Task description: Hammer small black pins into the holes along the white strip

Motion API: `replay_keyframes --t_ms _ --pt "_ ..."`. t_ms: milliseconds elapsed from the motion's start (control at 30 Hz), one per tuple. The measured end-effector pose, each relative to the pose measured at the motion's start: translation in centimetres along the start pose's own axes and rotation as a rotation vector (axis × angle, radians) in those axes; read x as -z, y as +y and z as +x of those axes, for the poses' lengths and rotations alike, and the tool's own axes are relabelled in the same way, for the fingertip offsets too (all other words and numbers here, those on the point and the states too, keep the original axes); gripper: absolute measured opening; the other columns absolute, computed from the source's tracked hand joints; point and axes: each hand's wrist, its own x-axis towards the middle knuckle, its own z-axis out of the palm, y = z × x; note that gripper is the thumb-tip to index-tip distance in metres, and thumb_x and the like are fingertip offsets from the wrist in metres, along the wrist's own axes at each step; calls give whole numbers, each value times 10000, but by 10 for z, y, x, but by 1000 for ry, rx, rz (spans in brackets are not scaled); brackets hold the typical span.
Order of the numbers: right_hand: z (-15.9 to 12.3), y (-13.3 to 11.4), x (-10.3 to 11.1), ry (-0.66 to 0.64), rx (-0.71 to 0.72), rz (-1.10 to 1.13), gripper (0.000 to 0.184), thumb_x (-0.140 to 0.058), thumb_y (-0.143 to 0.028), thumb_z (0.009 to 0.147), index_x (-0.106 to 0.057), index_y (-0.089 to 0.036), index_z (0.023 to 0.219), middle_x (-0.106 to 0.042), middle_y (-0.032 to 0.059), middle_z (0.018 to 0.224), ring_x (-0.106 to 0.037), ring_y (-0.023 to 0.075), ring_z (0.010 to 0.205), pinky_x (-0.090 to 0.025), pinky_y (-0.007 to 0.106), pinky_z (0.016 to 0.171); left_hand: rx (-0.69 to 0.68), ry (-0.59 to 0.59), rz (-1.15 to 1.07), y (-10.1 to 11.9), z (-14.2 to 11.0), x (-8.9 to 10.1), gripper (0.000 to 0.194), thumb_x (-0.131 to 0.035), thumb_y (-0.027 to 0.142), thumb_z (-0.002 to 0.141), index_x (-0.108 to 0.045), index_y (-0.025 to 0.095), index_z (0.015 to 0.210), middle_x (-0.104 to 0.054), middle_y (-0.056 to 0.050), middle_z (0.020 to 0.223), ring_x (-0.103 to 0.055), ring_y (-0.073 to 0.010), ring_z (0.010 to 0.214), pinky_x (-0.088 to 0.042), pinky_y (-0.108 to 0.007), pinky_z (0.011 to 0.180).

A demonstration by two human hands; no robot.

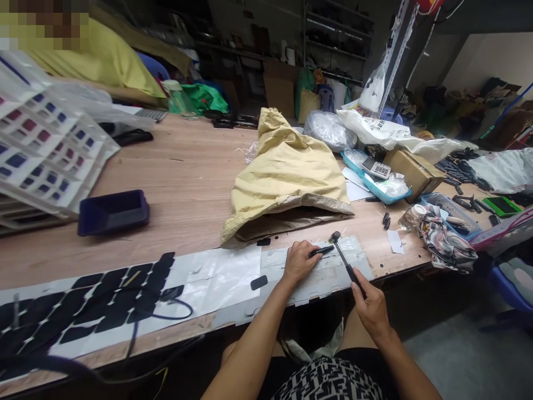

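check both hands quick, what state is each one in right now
Left hand: closed, holding a slim black piece.
Right hand: closed around the handle of a hammer.

the surface (pixel 187 172) leaves room between the purple tray (pixel 112 224) and yellow bag (pixel 287 172); the bag blocks passage beyond the hammer (pixel 343 255).
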Motion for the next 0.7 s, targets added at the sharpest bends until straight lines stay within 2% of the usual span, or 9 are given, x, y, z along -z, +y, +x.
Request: replay_keyframes --t_ms 300,533,600,700 --pt "0 -4 -4 -6 58 -78 387 -485 -253 977 -638 -208 1330 -721 58 1196 -718 203 1047 -574 272 932 18 -17 -7 2 2 1 202 -659 356 842 -762 301 1007 -661 -20 944 -524 -223 977 -385 -375 888" --pt "-3 -13 -9 -34 114 -81 392 -466 -244 991 -623 -195 1347 -706 63 1230 -705 193 1078 -554 264 967 24 -31 10 7 2 4 153 -647 359 852 -756 309 947 -645 -14 899 -515 -219 957 -375 -366 874" --pt "-3 -13 -11 -61 102 -79 403 -449 -242 992 -613 -206 1358 -699 55 1244 -698 189 1094 -552 264 969 27 -32 12 8 2 4 141 -641 358 853 -755 300 911 -649 -16 899 -514 -222 957 -377 -368 875" --pt "-2 -9 -9 -71 52 -106 405 -449 -266 987 -624 -223 1351 -708 48 1228 -700 195 1089 -550 267 970 25 -27 -7 7 2 4 165 -651 352 839 -756 305 957 -658 -15 917 -520 -227 968 -387 -376 884"
